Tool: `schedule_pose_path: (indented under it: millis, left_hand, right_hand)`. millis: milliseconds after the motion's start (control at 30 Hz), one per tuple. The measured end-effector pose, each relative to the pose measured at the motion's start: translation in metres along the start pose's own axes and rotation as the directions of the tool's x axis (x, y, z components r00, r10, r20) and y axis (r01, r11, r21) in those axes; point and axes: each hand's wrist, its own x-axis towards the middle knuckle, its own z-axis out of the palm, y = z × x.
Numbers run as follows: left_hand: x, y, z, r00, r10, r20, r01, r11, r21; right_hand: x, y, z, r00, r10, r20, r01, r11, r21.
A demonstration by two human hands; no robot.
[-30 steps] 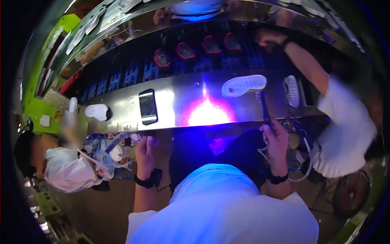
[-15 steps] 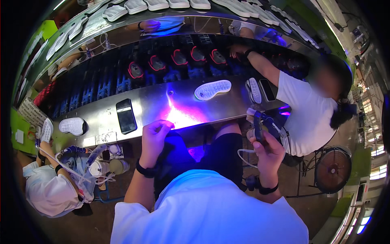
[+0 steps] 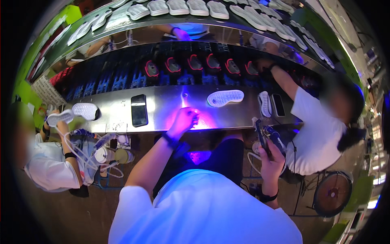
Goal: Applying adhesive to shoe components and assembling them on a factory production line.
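My left hand [image 3: 185, 121] is over the metal bench [image 3: 162, 118], in the patch of pink-violet light near the front edge. Its fingers are curled in, and whatever they may hold is hidden. My right hand [image 3: 273, 160], off to the right in front of the bench edge, is closed around a dark-handled brush [image 3: 261, 135] with pale bristles, held upright. A white shoe sole [image 3: 225, 98] lies flat on the bench, beyond and to the right of my left hand, touched by neither hand.
A black phone [image 3: 139, 110] lies left on the bench. A co-worker [image 3: 315, 126] reaches across at right, near another sole [image 3: 265, 104] and phone [image 3: 278, 105]. At left a person holds a sole [image 3: 60, 118]. Dark uppers with red edging [image 3: 195, 62] stand behind; a fan [image 3: 333, 193] is at right.
My left hand has moved forward and right into the lit patch. My right hand still holds the brush, slightly lower. The person at left has lifted a sole. The view has shifted left.
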Motion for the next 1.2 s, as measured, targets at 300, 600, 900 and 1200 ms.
schedule_pose_path:
  millis: [300,600,900,1200]
  left_hand:
    - [0.157,-0.09,0.044,0.975,-0.19,0.118,0.211,0.958,-0.197]
    - [0.158,0.097,-0.118,0.869,0.486,-0.096,-0.216,0.547,0.809]
    - [0.27,0.113,-0.231,0.826,0.05,-0.561,0.529,0.272,0.804]
    - [0.217,0.116,-0.301,0.91,0.098,-0.404,0.214,0.722,0.658]
  right_hand:
    - [0.006,0.067,0.012,0.954,0.266,0.142,-0.266,0.964,-0.017]
    - [0.053,0.091,0.059,0.889,0.397,0.227,-0.383,0.918,-0.105]
    - [0.067,0.096,0.075,0.871,0.456,0.181,-0.44,0.889,-0.126]
    - [0.056,0.121,0.083,0.836,0.517,0.183,-0.506,0.856,-0.106]
